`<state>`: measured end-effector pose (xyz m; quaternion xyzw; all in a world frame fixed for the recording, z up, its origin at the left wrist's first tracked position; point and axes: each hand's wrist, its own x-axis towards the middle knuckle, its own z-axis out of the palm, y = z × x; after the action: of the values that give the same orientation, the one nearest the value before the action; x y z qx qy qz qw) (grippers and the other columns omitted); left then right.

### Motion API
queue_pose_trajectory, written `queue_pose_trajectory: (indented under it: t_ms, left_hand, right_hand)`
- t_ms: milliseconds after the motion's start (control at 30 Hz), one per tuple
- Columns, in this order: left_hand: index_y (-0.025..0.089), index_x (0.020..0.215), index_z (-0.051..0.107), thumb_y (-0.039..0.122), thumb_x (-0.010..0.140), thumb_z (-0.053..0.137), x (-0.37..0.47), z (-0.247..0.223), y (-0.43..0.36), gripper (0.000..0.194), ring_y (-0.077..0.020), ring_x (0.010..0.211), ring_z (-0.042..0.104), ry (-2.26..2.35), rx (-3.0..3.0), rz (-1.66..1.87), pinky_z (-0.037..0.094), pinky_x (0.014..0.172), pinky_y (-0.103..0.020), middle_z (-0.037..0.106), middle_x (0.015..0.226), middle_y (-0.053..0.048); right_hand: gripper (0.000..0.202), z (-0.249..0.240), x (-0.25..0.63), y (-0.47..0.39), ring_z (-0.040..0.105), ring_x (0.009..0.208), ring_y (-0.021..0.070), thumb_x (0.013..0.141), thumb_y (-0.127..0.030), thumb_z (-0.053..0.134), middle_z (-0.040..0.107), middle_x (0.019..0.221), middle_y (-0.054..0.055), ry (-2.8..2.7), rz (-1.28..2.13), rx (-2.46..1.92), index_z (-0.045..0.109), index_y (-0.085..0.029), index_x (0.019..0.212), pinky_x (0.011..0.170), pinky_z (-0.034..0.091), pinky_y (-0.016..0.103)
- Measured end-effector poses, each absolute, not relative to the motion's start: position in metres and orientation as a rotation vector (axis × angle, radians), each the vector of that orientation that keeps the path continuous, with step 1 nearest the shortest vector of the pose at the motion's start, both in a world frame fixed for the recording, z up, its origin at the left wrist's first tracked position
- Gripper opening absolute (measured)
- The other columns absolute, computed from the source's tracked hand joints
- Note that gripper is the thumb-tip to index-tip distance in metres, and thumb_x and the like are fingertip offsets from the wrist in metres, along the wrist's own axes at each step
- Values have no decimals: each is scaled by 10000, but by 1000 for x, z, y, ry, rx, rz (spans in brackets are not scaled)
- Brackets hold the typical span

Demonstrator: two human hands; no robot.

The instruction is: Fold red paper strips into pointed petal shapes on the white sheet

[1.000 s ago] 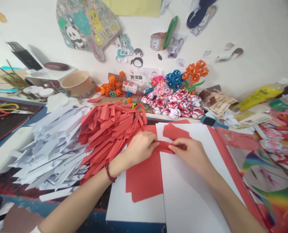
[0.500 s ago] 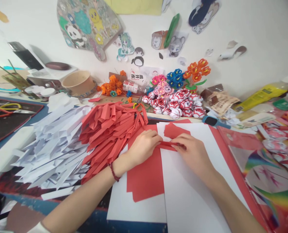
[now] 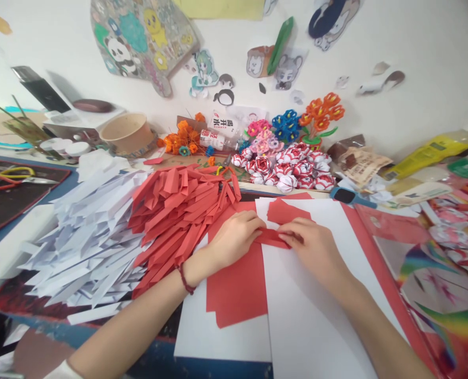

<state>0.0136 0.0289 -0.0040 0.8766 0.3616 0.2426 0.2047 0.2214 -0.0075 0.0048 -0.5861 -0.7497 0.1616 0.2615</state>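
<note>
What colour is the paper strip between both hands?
The paper strip is red, seen best in the head view.

A white wall (image 3: 423,42) (dotted with cartoon cutouts (image 3: 289,71)) rises behind the blue table (image 3: 218,370)

Solid red strip (image 3: 272,238) over wht. paper (image 3: 313,310) & red sheets (image 3: 237,289); dk. red bracelet (image 3: 183,275). L.: plain wht. folded strips (image 3: 88,242), plain red folded strips (image 3: 174,210). Rear: red-&-wht. flowers (image 3: 301,169), yel.-centered blue flowers (image 3: 286,126), pink flowers (image 3: 263,139), green-leaved orange flowers (image 3: 321,114). R.: rainbow-swirl cover (image 3: 435,279) w/ red & grey areas; yel. bottle (image 3: 429,153). Far l.: red-&-yel.-handled scissors (image 3: 21,181), red-edged dk. mat (image 3: 17,204). Above: panda-print hanging (image 3: 133,38) in grey, teal & yel.; plain yel. sheet (image 3: 222,9).
</note>
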Motion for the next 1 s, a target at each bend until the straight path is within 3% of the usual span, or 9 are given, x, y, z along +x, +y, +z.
queue_pose_trajectory:
  t_ms: [200,700,1000]
  left_hand:
    - [180,1046,645,116,941,413,14,-6,29,263,-182,921,584,927,2510,711,485,814,-299,629,972,-67]
    - [157,938,648,94,936,379,11,2,26,276,-169,815,534,913,2731,547,439,705,-273,592,861,-56]
    - [160,1003,638,234,979,406,12,2,23,245,-181,872,545,925,2797,648,463,769,-301,617,925,-62]
  right_hand:
    - [179,0,220,-8,578,850,207,880,-134,524,669,895,49,-2141,253,-1481,685,-198,833,735,457,340]
    - [279,4,221,-13,476,745,201,918,-81,417,566,725,51,-2342,73,-1412,661,-167,813,669,391,337]
    - [249,5,219,-14,467,749,198,904,-49,436,549,729,43,-2374,7,-1396,643,-141,802,675,380,332]
